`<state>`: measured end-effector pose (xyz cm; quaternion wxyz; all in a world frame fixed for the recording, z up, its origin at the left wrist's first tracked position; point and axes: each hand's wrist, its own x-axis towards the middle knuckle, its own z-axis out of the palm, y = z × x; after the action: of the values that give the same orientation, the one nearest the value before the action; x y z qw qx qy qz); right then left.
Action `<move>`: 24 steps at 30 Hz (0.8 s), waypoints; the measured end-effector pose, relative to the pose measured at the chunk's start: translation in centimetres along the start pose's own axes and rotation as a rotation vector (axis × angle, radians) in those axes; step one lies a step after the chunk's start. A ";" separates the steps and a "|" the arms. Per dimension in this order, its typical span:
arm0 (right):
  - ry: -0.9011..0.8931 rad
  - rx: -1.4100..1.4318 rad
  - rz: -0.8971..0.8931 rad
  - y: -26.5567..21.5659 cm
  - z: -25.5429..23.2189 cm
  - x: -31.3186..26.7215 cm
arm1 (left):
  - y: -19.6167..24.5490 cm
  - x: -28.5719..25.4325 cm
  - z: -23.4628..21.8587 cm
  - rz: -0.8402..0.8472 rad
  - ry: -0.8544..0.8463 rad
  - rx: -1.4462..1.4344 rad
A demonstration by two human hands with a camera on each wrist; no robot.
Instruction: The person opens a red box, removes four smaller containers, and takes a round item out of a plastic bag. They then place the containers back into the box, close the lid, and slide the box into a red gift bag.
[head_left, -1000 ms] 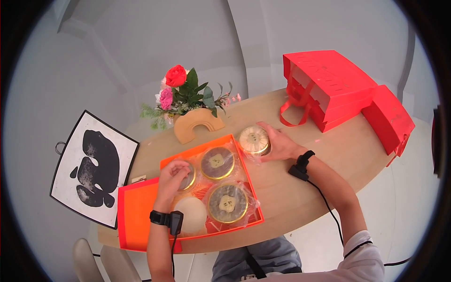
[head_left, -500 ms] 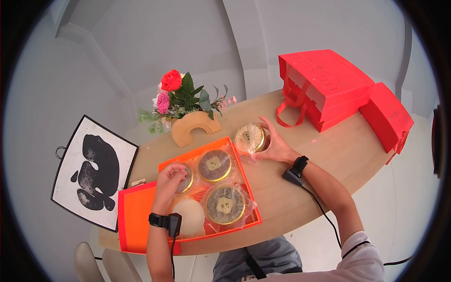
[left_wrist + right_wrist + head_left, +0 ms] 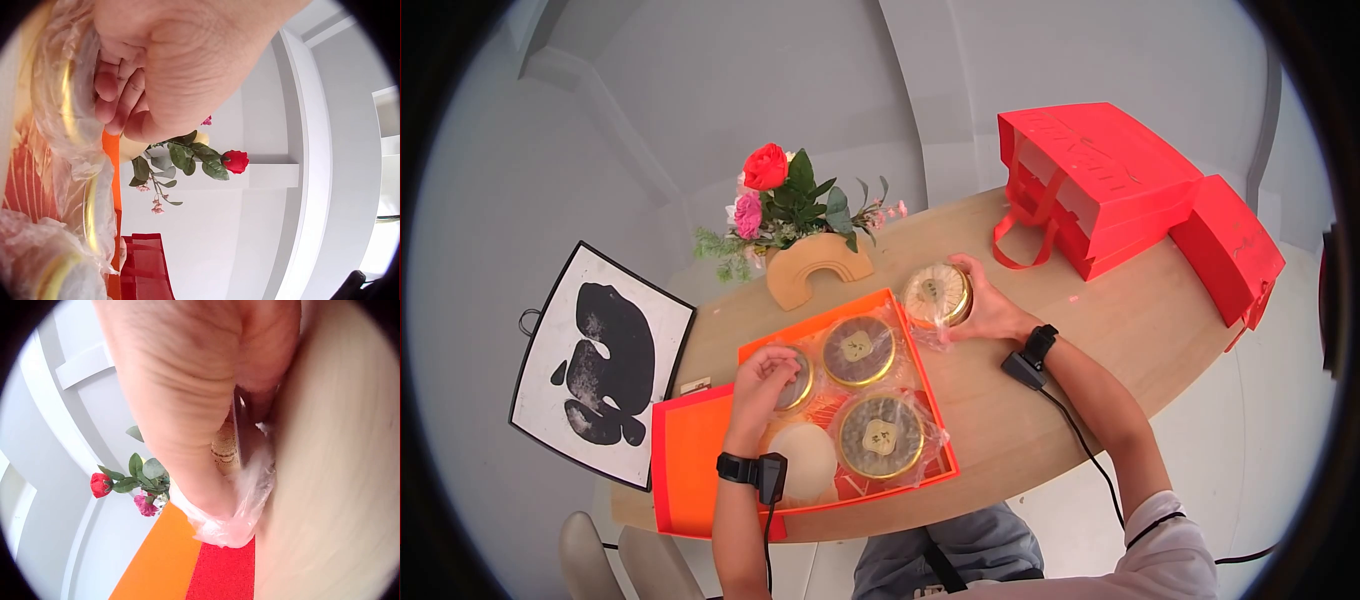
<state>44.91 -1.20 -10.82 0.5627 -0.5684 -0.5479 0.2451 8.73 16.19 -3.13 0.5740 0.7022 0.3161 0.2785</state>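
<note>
My right hand [image 3: 994, 308] grips a round gold-rimmed tin [image 3: 935, 292] with a pale, ridged top, on the table just beyond the box's right edge. Crumpled clear wrap [image 3: 240, 519] hangs from it beneath my fingers in the right wrist view. The orange box [image 3: 946, 440] holds several round tins; two at the right, a far tin [image 3: 859, 346] and a near tin [image 3: 881, 437], sit in clear wrap. My left hand [image 3: 759, 388] rests beside the back-left tin [image 3: 797, 382] and partly hides it. Its fingers [image 3: 128, 94] hang loosely curled with nothing between them.
A pale round piece [image 3: 804, 460] fills the box's front-left place. Behind the box stands a tan arch vase [image 3: 815, 268] with flowers. A red gift bag [image 3: 1125, 190] lies at the back right, a framed print [image 3: 605, 365] at the left.
My right hand's fingers spread away from the tin half a second ago and are now closed round it again. The tin tilted and shifted slightly. My left hand has stayed put.
</note>
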 end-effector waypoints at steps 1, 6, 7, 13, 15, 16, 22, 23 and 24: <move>-0.014 -0.010 0.007 -0.2 0.0 0.1 | 0.0 0.0 0.0 -0.003 0.001 0.007; 0.007 -0.452 0.066 -2.0 -0.1 0.2 | -0.1 0.0 -0.1 -0.009 0.000 -0.003; 0.000 -0.488 0.062 -2.4 -0.1 0.3 | -0.1 0.0 -0.1 -0.014 0.002 -0.005; -0.063 -0.556 0.000 -3.0 -0.1 1.9 | 0.1 -0.1 -0.1 -0.011 -0.002 0.003; -0.100 -0.582 0.027 -3.7 -0.2 2.4 | 0.1 -0.1 -0.1 -0.006 -0.009 -0.006; -0.135 -0.625 0.040 -4.0 -0.3 2.7 | 0.1 -0.1 -0.2 -0.001 -0.016 -0.016; -0.244 -0.738 0.053 -4.0 -0.3 4.3 | 0.5 -0.3 0.2 -0.010 0.004 0.009; -0.270 -0.743 0.063 -3.9 -0.3 4.6 | 0.5 -0.3 0.3 -0.010 0.005 0.009; -0.270 -0.743 0.063 -4.1 -0.3 4.8 | 0.4 -0.3 0.2 -0.006 0.001 0.007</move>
<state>45.08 1.99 -5.40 0.2339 -0.7123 -0.6508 0.1199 8.77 15.76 -2.79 0.5722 0.7030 0.3194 0.2763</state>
